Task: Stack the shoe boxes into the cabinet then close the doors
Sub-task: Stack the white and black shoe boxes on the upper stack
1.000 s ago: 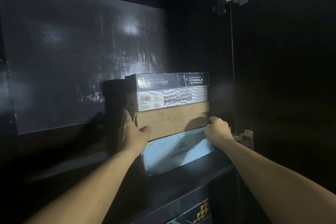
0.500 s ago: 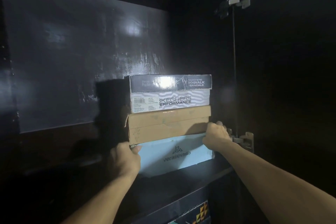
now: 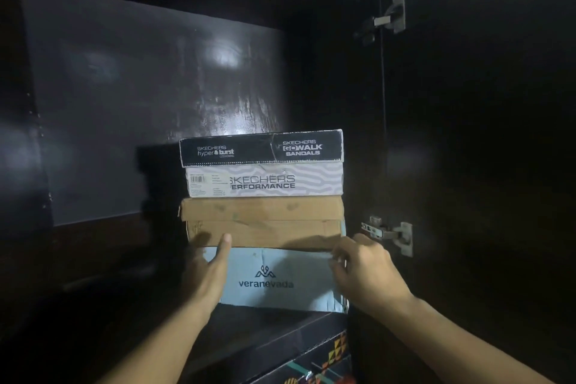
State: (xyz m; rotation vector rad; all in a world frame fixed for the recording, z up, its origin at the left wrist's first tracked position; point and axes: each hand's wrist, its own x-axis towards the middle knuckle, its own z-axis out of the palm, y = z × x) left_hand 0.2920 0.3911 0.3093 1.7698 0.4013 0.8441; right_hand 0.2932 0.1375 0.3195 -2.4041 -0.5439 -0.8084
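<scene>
Three shoe boxes stand stacked inside the dark cabinet, against its right wall. At the bottom is a light blue box (image 3: 280,277), on it a plain brown cardboard box (image 3: 265,221), and on top a black-and-white Skechers box (image 3: 261,165). My left hand (image 3: 208,271) lies flat against the front left of the blue box, its fingertips reaching the brown box. My right hand (image 3: 364,271) rests with curled fingers at the blue box's upper right corner. Neither hand grips a box.
The stack sits on a black box (image 3: 280,340) with a coloured pattern on its front. The right door (image 3: 483,165) stands open, held by two metal hinges (image 3: 392,234). The cabinet's left side, before the glossy back panel (image 3: 140,109), is dark.
The left hand has slid from the stack's left side to the front of the blue box, fingers now flat. The stack now sits squarer. The right hand stays at the right corner.
</scene>
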